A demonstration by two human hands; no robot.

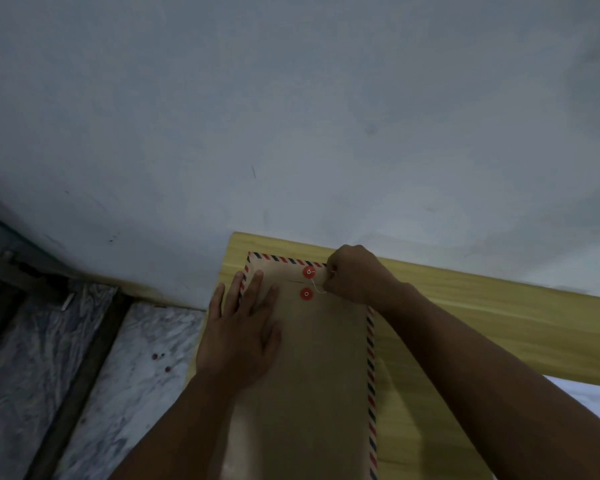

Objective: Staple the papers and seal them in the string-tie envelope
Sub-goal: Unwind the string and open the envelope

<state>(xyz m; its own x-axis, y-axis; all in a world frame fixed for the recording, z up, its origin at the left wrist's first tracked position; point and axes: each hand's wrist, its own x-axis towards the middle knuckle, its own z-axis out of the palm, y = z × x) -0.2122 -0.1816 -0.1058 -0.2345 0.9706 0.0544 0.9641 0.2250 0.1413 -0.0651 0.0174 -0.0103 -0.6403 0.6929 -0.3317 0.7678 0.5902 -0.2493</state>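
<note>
A brown envelope [312, 368] with a red-and-blue striped border lies flat on a yellow wooden desk [482, 306], its flap end pointing away from the person, toward the wall [291, 116]. The flap is folded down over the body of the envelope. Two red round buttons sit one above the other near the top: the upper button [308, 271] on the flap and the lower button [306, 294] on the body just below the flap's edge.

The left hand [243, 327] lies flat on the left part of the envelope with its fingers spread and straight, pressing the paper down; the fingertips reach the striped left edge near the flap, and the little finger side hangs over the edge of the desk.

The right hand [354, 275] is curled into a loose fist at the top right corner of the envelope, covering that corner. It pinches a thin white string [315, 285] that runs from the upper button down and to the right into the fingers. The string passes just beside the lower button; whether it is wound around that button cannot be told.

The papers cannot be seen; whether they are inside the envelope cannot be told.

The desk stands against the pale grey-blue wall. To the left, below the desk's edge, is a marbled grey floor [125, 358] with dark strips running across it and a few small red spots.
</note>
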